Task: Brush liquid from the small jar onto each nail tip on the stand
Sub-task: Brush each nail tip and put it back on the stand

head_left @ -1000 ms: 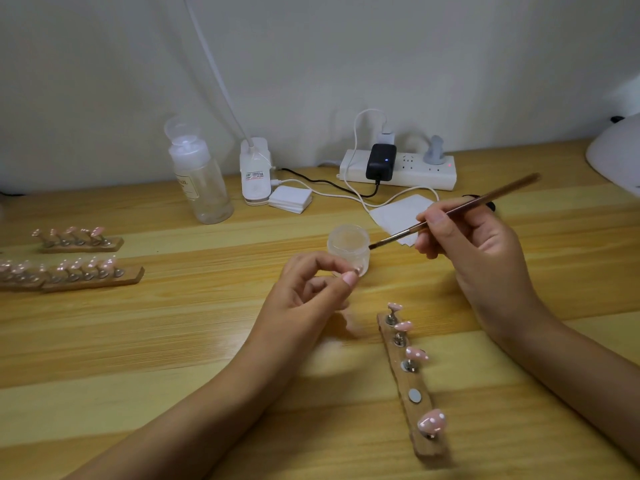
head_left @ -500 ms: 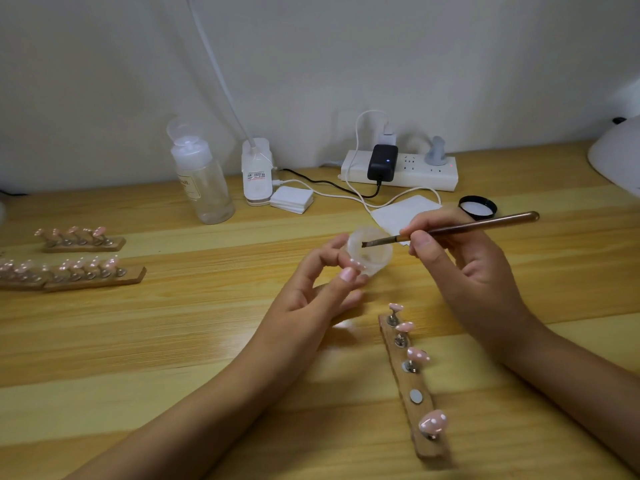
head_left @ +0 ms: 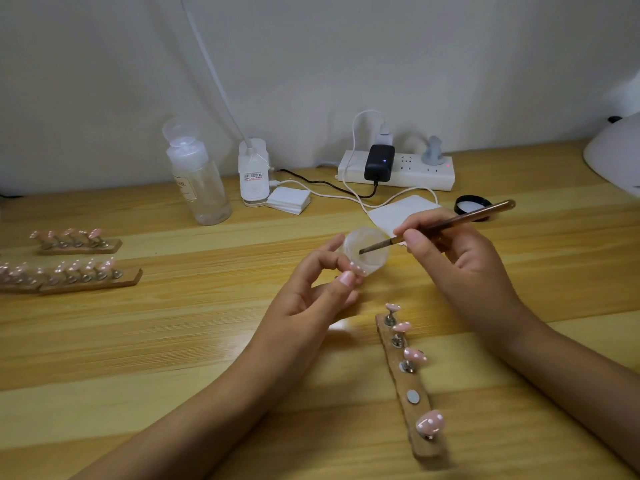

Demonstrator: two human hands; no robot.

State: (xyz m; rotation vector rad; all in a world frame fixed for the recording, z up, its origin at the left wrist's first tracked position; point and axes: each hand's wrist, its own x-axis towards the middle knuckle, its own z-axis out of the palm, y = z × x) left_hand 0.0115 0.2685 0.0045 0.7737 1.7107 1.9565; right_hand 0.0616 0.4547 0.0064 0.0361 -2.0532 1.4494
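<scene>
Both hands are busy above the desk (head_left: pixel 173 341). The left hand (head_left: pixel 311 299) pinches the small jar (head_left: pixel 367 254) between thumb and fingertips and holds it tilted, with its open mouth turned toward the right hand (head_left: pixel 460 268), which grips the brush (head_left: pixel 450 221) like a pen. The bristle end of the brush is inside the mouth of the jar, so I judge the step in hand to be the loading of the brush with liquid. The jar is translucent, and I cannot tell how much liquid it has. The stand (head_left: pixel 410 386), a narrow wooden strip, lies on the desk between the two forearms, nearer to the right one, close to the jar but not touching it. It carries four pink nail tips (head_left: pixel 414 355) on small metal holders, and one bare magnet (head_left: pixel 412 397) between the third tip and the last one. Whether any tip is already wet, the picture is too soft to say. To do this step well, the jar should be tilted only so much that nothing runs over the rim. The bristles should be dipped shortly and then wiped on the inner edge, so that no drop falls on the way to the stand. The black lid (head_left: pixel 472 204) lies behind the right hand, apart from the jar.
</scene>
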